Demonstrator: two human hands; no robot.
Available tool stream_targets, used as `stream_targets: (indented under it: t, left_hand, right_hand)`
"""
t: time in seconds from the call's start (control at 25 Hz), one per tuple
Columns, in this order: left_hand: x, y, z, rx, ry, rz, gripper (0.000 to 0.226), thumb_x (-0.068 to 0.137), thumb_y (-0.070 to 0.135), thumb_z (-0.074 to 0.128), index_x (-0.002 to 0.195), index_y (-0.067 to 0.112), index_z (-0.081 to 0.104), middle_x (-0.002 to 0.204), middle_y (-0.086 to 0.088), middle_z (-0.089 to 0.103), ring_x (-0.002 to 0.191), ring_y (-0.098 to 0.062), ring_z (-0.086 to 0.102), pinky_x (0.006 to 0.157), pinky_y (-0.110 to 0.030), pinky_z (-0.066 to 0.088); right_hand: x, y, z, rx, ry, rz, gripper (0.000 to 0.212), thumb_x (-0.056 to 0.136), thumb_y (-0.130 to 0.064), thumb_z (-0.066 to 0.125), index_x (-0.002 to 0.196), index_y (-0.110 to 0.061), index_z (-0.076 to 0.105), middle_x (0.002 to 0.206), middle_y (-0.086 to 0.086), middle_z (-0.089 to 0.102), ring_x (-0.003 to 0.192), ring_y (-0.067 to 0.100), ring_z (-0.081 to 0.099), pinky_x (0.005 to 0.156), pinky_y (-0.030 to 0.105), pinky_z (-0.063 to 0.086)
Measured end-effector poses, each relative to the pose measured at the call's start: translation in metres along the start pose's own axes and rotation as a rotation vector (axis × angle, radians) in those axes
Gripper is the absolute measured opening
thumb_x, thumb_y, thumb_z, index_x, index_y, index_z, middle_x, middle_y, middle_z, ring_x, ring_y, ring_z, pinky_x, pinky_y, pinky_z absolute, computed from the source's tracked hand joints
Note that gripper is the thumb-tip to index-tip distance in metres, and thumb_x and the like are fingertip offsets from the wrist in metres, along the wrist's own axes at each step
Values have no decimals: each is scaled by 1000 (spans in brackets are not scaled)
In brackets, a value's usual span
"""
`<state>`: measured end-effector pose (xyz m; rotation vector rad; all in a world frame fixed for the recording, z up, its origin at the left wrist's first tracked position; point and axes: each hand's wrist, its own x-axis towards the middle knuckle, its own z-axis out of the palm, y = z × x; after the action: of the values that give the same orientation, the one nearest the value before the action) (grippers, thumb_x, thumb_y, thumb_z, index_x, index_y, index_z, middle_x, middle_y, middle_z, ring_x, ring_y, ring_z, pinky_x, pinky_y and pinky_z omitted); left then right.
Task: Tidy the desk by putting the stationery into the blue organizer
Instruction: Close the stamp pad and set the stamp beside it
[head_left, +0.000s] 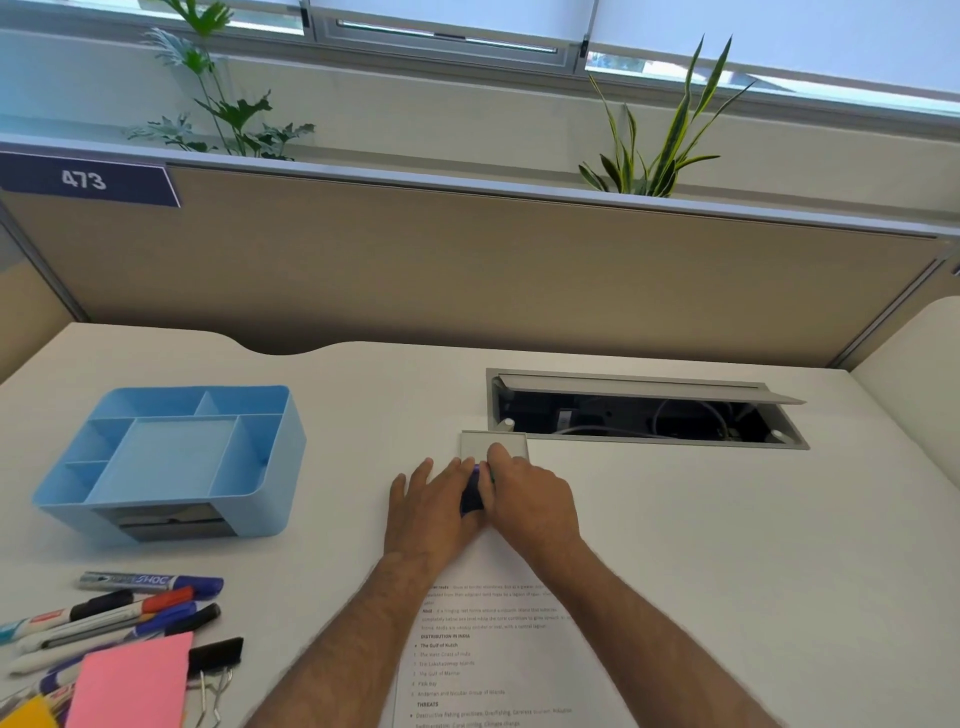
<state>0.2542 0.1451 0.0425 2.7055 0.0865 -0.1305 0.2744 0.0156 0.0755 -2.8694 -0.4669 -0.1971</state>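
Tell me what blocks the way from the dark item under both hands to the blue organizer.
Nothing visible does. Bare desk lies between the dark purple item, gripped by the left hand and right hand, and the blue organizer.

1. Partition tag (85, 179), far up-left of the left hand (434, 501): white "473" on dark blue.
2. Printed sheet (488, 654), below both hands between the forearms: headings "DISTRIBUTION IN INDIA", "The Gulf of Kutch", "THREATS"; smaller lines too blurred to read.
3. Blue-capped marker (150, 582), down-left of the left hand: lettering ending "SHOC"; the rest illegible.
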Motion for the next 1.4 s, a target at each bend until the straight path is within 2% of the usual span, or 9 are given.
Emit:
stream_targets:
  t: [0.12, 0.44, 0.8, 0.96, 1.08, 1.24, 1.4]
  left_hand:
    - [-2, 0, -1, 16, 1, 7, 64, 90, 66, 45, 146, 39, 30, 155, 14, 36, 148, -23, 18, 120, -50, 12]
    - [-4, 1, -4, 39, 0, 5, 67, 90, 66, 44, 148, 38, 26, 156, 11, 34, 149, -23, 16, 121, -49, 11]
    - [-1, 1, -1, 64, -23, 9, 69, 91, 67, 42, 150, 36, 23, 158, 10, 30, 149, -24, 14, 121, -51, 10]
    - [-8, 1, -1, 48, -46, 30, 75, 91, 66, 41, 153, 32, 14, 160, 8, 24, 150, -24, 9, 121, -53, 4]
    - [-20, 2, 0, 46, -30, 41, 81, 89, 71, 37, 154, 28, 12, 161, 5, 21, 150, -23, 8, 122, -52, 3]
    - [-41, 10, -9, 74, -29, 80, 84, 87, 75, 35, 153, 29, 14, 162, 5, 19, 151, -21, 9, 122, -51, 2]
    - [-64, 14, -18, 88, -22, 93, 82, 88, 74, 33, 154, 28, 15, 163, 4, 18, 151, -20, 10, 123, -48, 5]
  right_hand:
    - [3, 0, 2, -8, -15, 16, 24, 101, -41, 32, 93, -22, 43, 75, 0, 61, 59, 20, 59, 57, 34, 54]
    - [17, 3, 6, -8, -21, 59, 24, 101, -41, 33, 98, -21, 46, 77, 1, 64, 61, 20, 61, 61, 36, 57]
    - [8, 3, 12, -15, -27, 55, 23, 101, -41, 33, 93, -22, 43, 73, -1, 62, 57, 18, 61, 59, 36, 57]
    - [14, 4, 6, 3, -45, 54, 24, 102, -39, 34, 104, -20, 47, 82, 2, 67, 65, 19, 63, 65, 35, 57]
    - [18, 3, -1, 27, -45, 67, 29, 103, -35, 32, 116, -15, 47, 85, 5, 68, 66, 20, 61, 65, 33, 54]
    - [14, 0, -19, 44, -31, 74, 26, 103, -35, 31, 108, -16, 47, 78, 3, 65, 61, 18, 57, 60, 34, 51]
    - [-2, -5, -53, 68, 80, 44, 21, 103, -34, 35, 93, -18, 45, 67, 0, 58, 53, 17, 54, 52, 33, 52]
